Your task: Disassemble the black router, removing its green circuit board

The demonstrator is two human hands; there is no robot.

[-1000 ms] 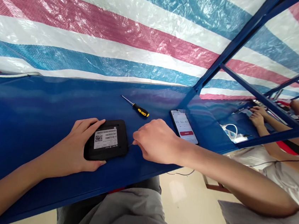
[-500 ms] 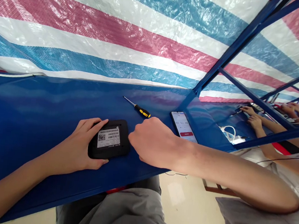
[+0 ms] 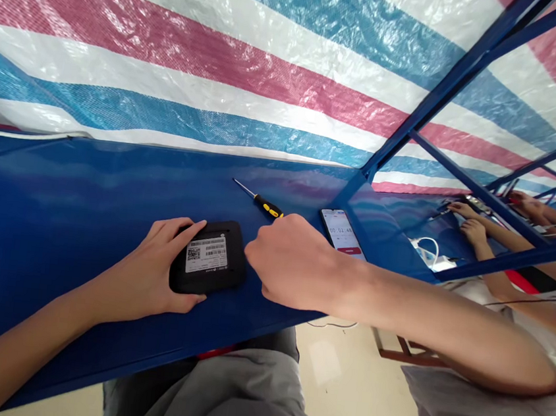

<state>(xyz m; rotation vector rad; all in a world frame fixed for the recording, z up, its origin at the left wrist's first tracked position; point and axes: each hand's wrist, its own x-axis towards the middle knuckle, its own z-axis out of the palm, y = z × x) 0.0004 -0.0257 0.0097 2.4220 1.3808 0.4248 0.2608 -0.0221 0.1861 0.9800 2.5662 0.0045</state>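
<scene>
Black device lies label-up on the table near its front edge, with the left hand at its 9 o'clock side, fingers clasped round it. Right hand sits just beside at 3 o'clock, fingers curled into a tight fist. Screwdriver is at 1 o'clock, phone at 2.

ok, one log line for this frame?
left hand: gripping black device, label up | right hand: closed fist beside it | screwdriver, phone: lying on blue table
</scene>
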